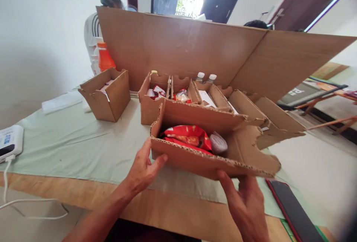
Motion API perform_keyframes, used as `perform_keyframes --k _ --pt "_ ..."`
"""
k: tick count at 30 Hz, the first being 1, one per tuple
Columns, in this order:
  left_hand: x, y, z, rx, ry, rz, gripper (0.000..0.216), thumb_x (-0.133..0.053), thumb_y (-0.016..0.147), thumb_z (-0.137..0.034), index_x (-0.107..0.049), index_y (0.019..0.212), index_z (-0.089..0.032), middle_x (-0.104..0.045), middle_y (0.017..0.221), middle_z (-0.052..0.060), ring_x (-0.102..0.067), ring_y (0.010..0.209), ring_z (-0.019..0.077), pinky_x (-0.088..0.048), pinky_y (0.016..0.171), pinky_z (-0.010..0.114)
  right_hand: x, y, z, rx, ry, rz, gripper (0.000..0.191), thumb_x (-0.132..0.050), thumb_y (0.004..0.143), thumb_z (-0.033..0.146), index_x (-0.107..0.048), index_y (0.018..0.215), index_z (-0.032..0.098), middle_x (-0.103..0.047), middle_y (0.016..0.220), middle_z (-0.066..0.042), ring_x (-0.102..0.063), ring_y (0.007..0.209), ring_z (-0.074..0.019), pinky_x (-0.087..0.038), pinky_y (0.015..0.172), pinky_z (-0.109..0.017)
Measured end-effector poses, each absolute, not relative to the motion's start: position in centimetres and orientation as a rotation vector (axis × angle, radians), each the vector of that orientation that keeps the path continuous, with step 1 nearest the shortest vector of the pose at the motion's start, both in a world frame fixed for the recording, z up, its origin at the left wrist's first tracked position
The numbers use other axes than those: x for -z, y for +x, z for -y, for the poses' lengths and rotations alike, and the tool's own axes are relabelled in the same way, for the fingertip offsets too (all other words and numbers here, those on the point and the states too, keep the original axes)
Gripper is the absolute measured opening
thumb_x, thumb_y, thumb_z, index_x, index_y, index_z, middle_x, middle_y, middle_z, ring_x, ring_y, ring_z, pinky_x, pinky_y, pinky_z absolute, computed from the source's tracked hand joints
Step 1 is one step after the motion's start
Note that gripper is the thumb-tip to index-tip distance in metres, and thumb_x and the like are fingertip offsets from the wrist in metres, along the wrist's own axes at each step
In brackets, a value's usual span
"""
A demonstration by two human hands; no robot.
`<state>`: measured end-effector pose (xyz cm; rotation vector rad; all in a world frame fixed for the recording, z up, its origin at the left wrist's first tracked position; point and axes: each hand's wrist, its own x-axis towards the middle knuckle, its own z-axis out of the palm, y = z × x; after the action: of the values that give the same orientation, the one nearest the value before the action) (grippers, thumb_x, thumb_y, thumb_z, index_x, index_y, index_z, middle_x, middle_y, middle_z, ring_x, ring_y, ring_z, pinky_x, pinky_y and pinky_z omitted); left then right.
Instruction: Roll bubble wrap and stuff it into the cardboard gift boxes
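Note:
I hold an open cardboard box just above the table's near edge. Inside it lie a red snack packet and a small grey-white wrapped item. My left hand grips the box's left end, thumb on its front wall. Under the front right of the box, my right hand supports it from below. A row of similar open boxes with packets and bottle tops stands behind it.
A pale green cloth covers the wooden table. Another open box sits at the left, a tall cardboard sheet behind. A white device with cable lies far left, a dark phone at the right. People stand behind the sheet.

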<state>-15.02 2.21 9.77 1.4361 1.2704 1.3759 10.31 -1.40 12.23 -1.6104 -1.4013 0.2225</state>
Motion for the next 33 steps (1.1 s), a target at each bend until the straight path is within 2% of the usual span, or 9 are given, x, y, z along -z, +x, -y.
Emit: perform_keyframes --k 2,5,9,14,18,22,25,28,33 --pt "-9.0 -15.6 -1.2 -1.377 1.386 -1.278 0.038 -0.073 0.083 -0.044 -0.068 0.113 -0.020 -0.074 0.099 0.009 -0.065 0.111 0.0317 -0.056 0.093 0.042 -11.3 10.0 2.5 -0.247 -1.618 1.407 0.040 -0.066 0.086 0.062 -0.063 0.086 0.022 -0.059 0.062 0.000 -0.046 0.053 -0.0173 -0.037 0.048 -0.030" --pt "-8.5 -19.3 -0.3 -1.485 1.253 -1.364 0.046 -0.076 0.077 -0.041 -0.066 0.115 -0.017 -0.073 0.111 0.011 -0.065 0.113 0.0320 -0.053 0.095 0.040 -10.2 6.7 2.1 -0.396 -1.480 1.533 0.035 -0.063 0.090 0.055 -0.065 0.094 0.020 -0.067 0.076 -0.004 -0.053 0.057 -0.0179 -0.043 0.049 -0.030" --pt "-8.9 -25.3 -1.3 -1.643 1.159 -1.436 0.042 -0.073 0.071 -0.032 -0.064 0.109 -0.016 -0.072 0.102 0.006 -0.065 0.100 0.0274 -0.052 0.084 0.034 -9.7 1.3 0.1 -0.543 -1.241 1.717 0.039 -0.059 0.093 0.043 -0.063 0.123 0.019 -0.072 0.110 -0.012 -0.067 0.088 -0.0251 -0.057 0.070 -0.036" --pt "-9.3 -28.8 -4.0 -1.745 1.204 -1.428 0.038 -0.060 0.070 -0.023 -0.062 0.108 -0.018 -0.069 0.100 0.002 -0.062 0.103 0.0240 -0.049 0.091 0.032 -7.2 -0.7 0.3 -0.561 -1.076 1.921 0.061 -0.059 0.095 0.032 -0.041 0.153 0.025 -0.058 0.145 -0.015 -0.063 0.123 -0.0306 -0.060 0.089 -0.041" --pt "-7.8 -28.2 -3.2 -1.743 1.116 -1.569 0.051 -0.065 0.080 -0.031 -0.057 0.129 -0.020 -0.064 0.134 0.009 -0.057 0.127 0.0286 -0.045 0.108 0.042 -5.5 1.1 -0.9 -0.452 -1.122 1.926 0.054 -0.054 0.098 0.029 -0.044 0.151 0.030 -0.045 0.159 -0.012 -0.050 0.141 -0.0313 -0.054 0.102 -0.047" --pt "-5.0 -24.9 0.4 -1.658 0.913 -1.783 0.074 -0.065 0.090 -0.042 -0.034 0.155 -0.030 -0.038 0.162 0.014 -0.045 0.144 0.0343 -0.041 0.115 0.054 -6.0 2.1 -5.2 -0.678 -1.244 1.785 0.061 -0.060 0.093 0.038 -0.045 0.150 0.025 -0.051 0.154 -0.014 -0.057 0.133 -0.0297 -0.059 0.088 -0.039" --pt "-3.9 -22.5 1.7 -1.595 1.022 -1.665 0.077 -0.063 0.093 -0.045 -0.026 0.159 -0.032 -0.029 0.168 0.013 -0.036 0.151 0.0346 -0.040 0.118 0.054 -6.3 1.3 -8.3 -0.999 -1.174 1.810 0.050 -0.063 0.086 0.040 -0.059 0.132 0.021 -0.069 0.132 -0.013 -0.070 0.106 -0.0262 -0.059 0.079 -0.035" --pt "-4.4 -21.9 0.2 -1.592 1.106 -1.586 0.078 -0.060 0.095 -0.048 -0.023 0.161 -0.029 -0.020 0.172 0.010 -0.023 0.157 0.0313 -0.036 0.123 0.051 -5.8 0.0 -9.3 -1.156 -1.104 1.788 0.041 -0.063 0.086 0.042 -0.063 0.120 0.020 -0.075 0.115 -0.010 -0.072 0.081 -0.0214 -0.059 0.071 -0.033" --pt "-6.2 -24.1 -3.8 -1.570 1.188 -1.594 0.075 -0.050 0.097 -0.057 -0.033 0.159 -0.019 -0.030 0.169 0.013 -0.026 0.157 0.0289 -0.024 0.128 0.049 -4.3 -1.0 -7.8 -1.024 -1.179 1.818 0.042 -0.061 0.090 0.044 -0.060 0.123 0.019 -0.074 0.115 -0.012 -0.072 0.076 -0.0206 -0.057 0.061 -0.030"
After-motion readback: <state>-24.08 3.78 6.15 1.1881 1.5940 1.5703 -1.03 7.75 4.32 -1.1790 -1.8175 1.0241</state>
